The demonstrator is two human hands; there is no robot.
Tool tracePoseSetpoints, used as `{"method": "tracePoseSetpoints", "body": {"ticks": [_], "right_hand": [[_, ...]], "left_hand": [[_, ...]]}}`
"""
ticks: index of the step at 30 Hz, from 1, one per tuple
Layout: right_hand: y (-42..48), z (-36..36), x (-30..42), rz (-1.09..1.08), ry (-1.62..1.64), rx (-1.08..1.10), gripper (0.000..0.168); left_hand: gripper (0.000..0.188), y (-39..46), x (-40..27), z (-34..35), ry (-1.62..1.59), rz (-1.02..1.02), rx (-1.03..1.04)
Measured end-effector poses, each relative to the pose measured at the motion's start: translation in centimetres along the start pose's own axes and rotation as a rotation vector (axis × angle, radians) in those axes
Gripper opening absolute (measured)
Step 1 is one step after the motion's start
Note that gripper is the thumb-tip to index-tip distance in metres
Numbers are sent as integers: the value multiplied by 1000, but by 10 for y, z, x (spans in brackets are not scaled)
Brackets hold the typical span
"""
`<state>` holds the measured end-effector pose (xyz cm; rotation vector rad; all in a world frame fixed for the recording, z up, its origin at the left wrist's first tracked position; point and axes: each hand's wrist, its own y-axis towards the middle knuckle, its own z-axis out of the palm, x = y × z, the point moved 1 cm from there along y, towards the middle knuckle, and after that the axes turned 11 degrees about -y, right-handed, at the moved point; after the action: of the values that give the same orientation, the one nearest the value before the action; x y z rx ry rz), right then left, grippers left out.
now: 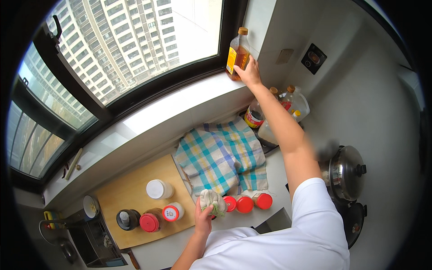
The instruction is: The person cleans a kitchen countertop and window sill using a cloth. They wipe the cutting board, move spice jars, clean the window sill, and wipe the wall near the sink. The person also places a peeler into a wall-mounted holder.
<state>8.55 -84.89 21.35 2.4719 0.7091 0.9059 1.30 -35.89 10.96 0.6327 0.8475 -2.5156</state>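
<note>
My right hand [250, 72] reaches up to the white windowsill [182, 96] and grips the lower half of a clear plastic bottle [237, 55]. Amber liquid fills part of this bottle, which has an orange-brown cap and a yellow label and stands upright by the window frame. A crumpled pale cloth [212, 199] with a green edge is held in my left hand [203, 217], low in front of my body. Just right of that cloth, several red-lidded jars [244, 204] stand in a row on the counter [236, 219]. A checked cloth [219, 155] lies spread behind them.
Left of me, a wooden cutting board [141, 182] bears a white-lidded jar [159, 189], red-lidded jars [149, 222] and a dark container [128, 219]. A knife [133, 260] lies beside the sink [89, 238]. Bottles [254, 114] stand under my right arm; a lidded steel pot [347, 173] is at right.
</note>
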Motion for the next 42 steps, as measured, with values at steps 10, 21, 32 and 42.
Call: {"method": "tracePoseSetpoints", "body": {"ticks": [10, 21, 32, 42], "right_hand": [[35, 34, 31, 399, -201, -72, 65], [-111, -95, -39, 37, 323, 138, 42], [-357, -192, -128, 413, -53, 261, 49], [-437, -185, -169, 497, -4, 205, 54]], "left_hand": [[60, 1, -8, -19, -37, 24, -100], [59, -8, -7, -9, 47, -30, 12], [59, -30, 5, -6, 102, -67, 55], [54, -46, 1, -3, 30, -73, 129]]}}
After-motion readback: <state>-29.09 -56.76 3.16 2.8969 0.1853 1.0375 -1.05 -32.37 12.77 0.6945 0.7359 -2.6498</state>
